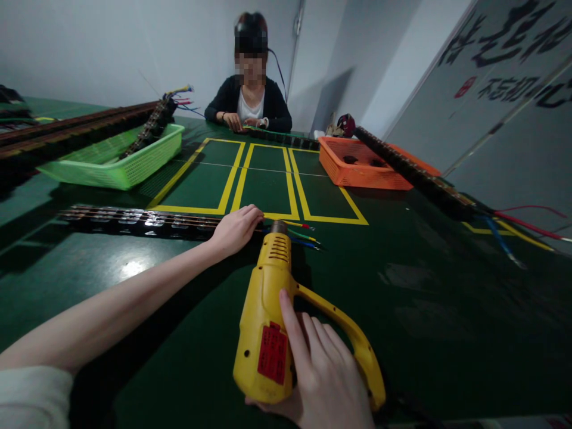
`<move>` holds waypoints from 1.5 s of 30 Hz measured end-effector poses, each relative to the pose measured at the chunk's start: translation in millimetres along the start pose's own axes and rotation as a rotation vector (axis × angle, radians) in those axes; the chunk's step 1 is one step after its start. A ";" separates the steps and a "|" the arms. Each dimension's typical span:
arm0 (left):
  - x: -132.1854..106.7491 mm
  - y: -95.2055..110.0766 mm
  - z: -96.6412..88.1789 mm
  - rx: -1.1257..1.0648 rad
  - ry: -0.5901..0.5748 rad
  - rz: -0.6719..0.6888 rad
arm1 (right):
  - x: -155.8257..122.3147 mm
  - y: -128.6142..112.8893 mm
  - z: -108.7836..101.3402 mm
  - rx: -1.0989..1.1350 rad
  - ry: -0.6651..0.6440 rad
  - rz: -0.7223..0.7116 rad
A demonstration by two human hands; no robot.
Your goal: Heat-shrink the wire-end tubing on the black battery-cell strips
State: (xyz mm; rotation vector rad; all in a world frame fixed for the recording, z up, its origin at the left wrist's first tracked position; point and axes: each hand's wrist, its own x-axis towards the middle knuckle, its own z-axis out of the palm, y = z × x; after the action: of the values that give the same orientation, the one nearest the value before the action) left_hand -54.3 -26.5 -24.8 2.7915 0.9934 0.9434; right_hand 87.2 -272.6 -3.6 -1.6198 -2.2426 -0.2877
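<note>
My right hand (328, 369) is wrapped around the body of a yellow heat gun (263, 298) with a red label. The gun's metal nozzle points away from me, close to a bundle of coloured wires (304, 238). Those wires, in red, yellow, green and blue, come out of the right end of a long black segmented strip (147, 220) lying across the table. My left hand (239, 228) is closed over that end of the strip, where the wires begin; its fingertips are partly hidden.
Yellow tape rectangles (266, 179) mark the green table. A green basket (129, 170) holds and supports black strips at left. At right, another wired strip (415, 173) rests across an orange basket (344, 170). Opposite me, a person (250, 101) handles a further strip.
</note>
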 end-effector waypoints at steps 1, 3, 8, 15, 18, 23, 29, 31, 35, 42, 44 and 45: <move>-0.2 -0.3 -0.1 0.003 -0.003 0.001 | 0.0 -0.2 -0.2 0.004 -0.005 -0.003; -0.5 -0.9 -0.5 0.011 -0.013 0.004 | -0.2 -0.2 -0.4 0.010 -0.010 -0.009; -0.5 -1.6 -1.8 0.025 -0.026 0.031 | -0.9 2.4 -1.0 0.022 -0.024 -0.004; 0.2 -1.3 -3.5 0.029 -0.037 0.035 | -7.0 15.6 -6.9 -0.001 -0.038 -0.008; 0.2 -2.5 -3.0 0.023 -0.032 0.037 | -12.0 23.3 -9.4 -0.009 -0.033 -0.017; 0.4 -3.3 -2.6 0.004 -0.032 0.044 | -19.7 34.9 -8.3 -0.041 -0.031 0.015; 0.9 -2.1 -3.5 0.001 -0.042 0.042 | -22.3 40.7 -6.9 -0.085 0.001 0.038; 1.1 -2.1 -3.3 0.003 -0.039 0.044 | -22.2 41.2 -6.3 -0.088 0.011 0.037; 1.1 -2.7 -2.4 0.018 -0.025 0.054 | -19.4 37.2 -2.8 -0.061 0.030 0.069; 1.1 -2.8 -1.3 0.025 -0.020 0.050 | -3.8 9.5 0.6 0.009 0.013 0.046; 0.4 -2.6 -1.6 0.016 -0.022 0.042 | 0.6 1.8 0.1 0.015 -0.015 0.003; -0.3 -2.4 -2.0 0.002 -0.028 0.042 | 2.3 -1.3 -0.1 0.010 -0.018 -0.020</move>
State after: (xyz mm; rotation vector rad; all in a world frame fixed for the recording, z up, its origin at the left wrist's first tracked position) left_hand -56.9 -25.1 -23.9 2.8295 0.9369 0.9061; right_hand 85.3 -271.1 -2.5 -1.6018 -2.2712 -0.2680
